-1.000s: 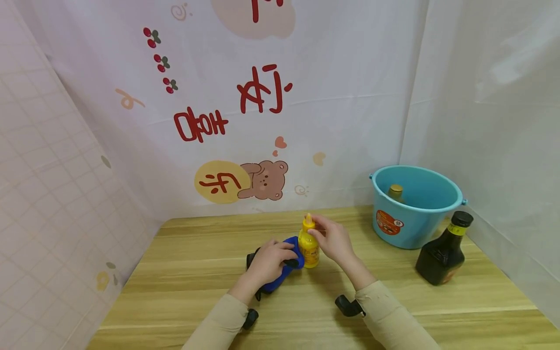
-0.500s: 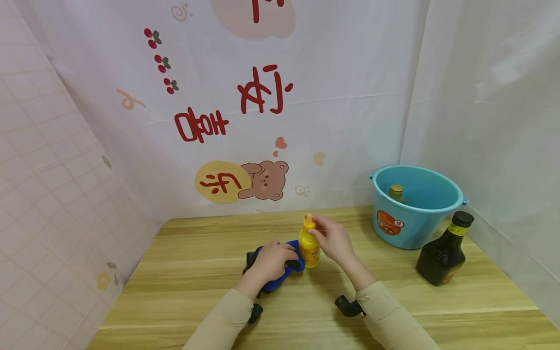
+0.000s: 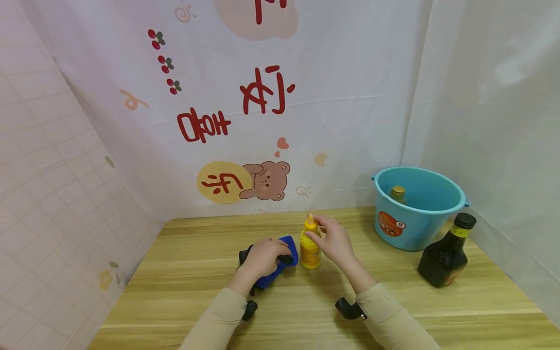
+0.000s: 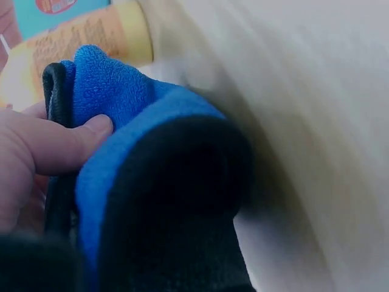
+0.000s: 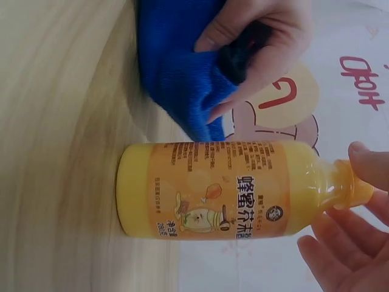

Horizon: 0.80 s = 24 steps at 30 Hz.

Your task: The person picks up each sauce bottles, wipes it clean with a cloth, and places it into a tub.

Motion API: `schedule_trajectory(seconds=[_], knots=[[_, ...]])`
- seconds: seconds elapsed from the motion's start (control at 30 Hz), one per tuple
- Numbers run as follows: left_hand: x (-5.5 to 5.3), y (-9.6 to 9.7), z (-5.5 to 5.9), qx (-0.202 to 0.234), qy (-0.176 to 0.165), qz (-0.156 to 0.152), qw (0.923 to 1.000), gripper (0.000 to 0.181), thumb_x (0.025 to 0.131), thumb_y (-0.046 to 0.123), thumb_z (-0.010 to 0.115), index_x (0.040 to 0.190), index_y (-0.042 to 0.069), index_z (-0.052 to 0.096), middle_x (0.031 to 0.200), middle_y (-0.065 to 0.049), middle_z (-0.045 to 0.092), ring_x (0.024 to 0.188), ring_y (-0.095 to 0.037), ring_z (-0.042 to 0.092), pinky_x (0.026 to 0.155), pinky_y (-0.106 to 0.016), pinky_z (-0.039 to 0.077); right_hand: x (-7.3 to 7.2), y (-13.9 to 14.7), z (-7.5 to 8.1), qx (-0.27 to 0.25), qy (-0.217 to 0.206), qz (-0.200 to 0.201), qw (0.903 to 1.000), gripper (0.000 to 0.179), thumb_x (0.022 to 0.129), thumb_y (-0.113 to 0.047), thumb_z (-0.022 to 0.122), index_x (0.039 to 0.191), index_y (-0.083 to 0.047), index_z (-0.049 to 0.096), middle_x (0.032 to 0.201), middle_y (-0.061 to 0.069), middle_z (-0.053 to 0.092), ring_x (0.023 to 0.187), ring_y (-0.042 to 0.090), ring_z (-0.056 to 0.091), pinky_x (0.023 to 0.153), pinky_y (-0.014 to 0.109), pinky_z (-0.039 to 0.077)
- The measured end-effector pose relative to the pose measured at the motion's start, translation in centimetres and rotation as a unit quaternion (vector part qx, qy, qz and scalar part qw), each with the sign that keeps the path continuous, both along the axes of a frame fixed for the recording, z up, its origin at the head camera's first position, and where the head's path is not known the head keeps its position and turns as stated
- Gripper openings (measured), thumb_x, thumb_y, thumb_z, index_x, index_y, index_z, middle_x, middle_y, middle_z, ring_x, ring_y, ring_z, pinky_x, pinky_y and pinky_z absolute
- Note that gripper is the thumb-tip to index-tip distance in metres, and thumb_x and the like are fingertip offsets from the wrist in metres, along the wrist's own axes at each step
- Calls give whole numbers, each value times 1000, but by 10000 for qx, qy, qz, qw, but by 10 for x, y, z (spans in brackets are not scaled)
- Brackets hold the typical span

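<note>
My left hand (image 3: 264,256) pinches a blue cloth with black edging (image 3: 289,247) between thumb and fingers. In the left wrist view the cloth (image 4: 112,85) is folded over, its black border curling toward the camera. Just to the right of it stands a yellow squeeze bottle of honey mustard sauce (image 3: 310,256), upright on the table. My right hand (image 3: 334,241) holds this bottle by its neck and cap, thumb on one side and fingers on the other. The right wrist view shows the label of the sauce bottle (image 5: 213,191), with the cloth (image 5: 179,73) close beside it.
A light blue bucket (image 3: 411,239) stands at the back right, with a gold-capped bottle (image 3: 397,193) inside. In front of it is a dark sauce bottle with a black cap (image 3: 444,256). A printed white curtain (image 3: 350,126) hangs behind the wooden table (image 3: 188,291).
My left hand has drawn the cloth a little left, away from the yellow bottle, leaving a gap between them. The right hand keeps its hold on the bottle. The head view has shifted slightly.
</note>
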<state>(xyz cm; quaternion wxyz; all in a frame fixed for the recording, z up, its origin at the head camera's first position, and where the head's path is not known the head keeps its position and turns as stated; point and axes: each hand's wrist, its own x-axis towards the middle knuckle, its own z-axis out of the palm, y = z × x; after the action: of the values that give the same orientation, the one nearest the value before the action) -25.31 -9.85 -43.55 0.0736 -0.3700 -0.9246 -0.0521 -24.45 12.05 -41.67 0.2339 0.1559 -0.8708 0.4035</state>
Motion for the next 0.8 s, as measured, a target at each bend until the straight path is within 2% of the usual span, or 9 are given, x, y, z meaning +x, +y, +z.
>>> schedule_trajectory(seconds=[0.2,0.33,0.6,0.7,0.8], knots=[[-1,-10,7,373,18,147,9992,40,81,-6,74,111,20,77,125,-2,67,112,-28,61,94,-43,51,0,-3,1,314,232,-442,9983,42,80,-17,84,116,-3,67,102,11,62,90,28,65,79,43,57],[0,-13,11,614,38,207,9979,40,82,-8,72,112,19,77,127,-3,66,114,-29,60,96,-44,49,1,-5,3,456,282,-593,9968,41,80,-21,85,113,-3,68,98,10,61,83,26,66,73,41,57],[3,-15,15,911,34,253,9955,39,85,-6,70,113,20,76,130,-1,64,115,-31,58,96,-47,49,1,-6,3,364,287,-533,9975,36,82,-18,83,112,-3,69,96,10,61,81,24,68,72,38,59],[4,-15,17,1076,87,195,9940,37,85,-5,71,112,19,76,130,-2,65,116,-31,58,99,-49,47,1,-6,3,296,222,-475,9982,34,83,-15,82,112,-2,69,96,10,61,83,25,68,74,38,59],[5,-16,19,1285,144,107,9916,37,85,-6,71,112,19,77,130,-2,65,114,-31,59,96,-48,49,0,-6,3,196,107,-400,9990,32,84,-13,80,113,-2,69,97,10,63,85,25,67,76,38,59]])
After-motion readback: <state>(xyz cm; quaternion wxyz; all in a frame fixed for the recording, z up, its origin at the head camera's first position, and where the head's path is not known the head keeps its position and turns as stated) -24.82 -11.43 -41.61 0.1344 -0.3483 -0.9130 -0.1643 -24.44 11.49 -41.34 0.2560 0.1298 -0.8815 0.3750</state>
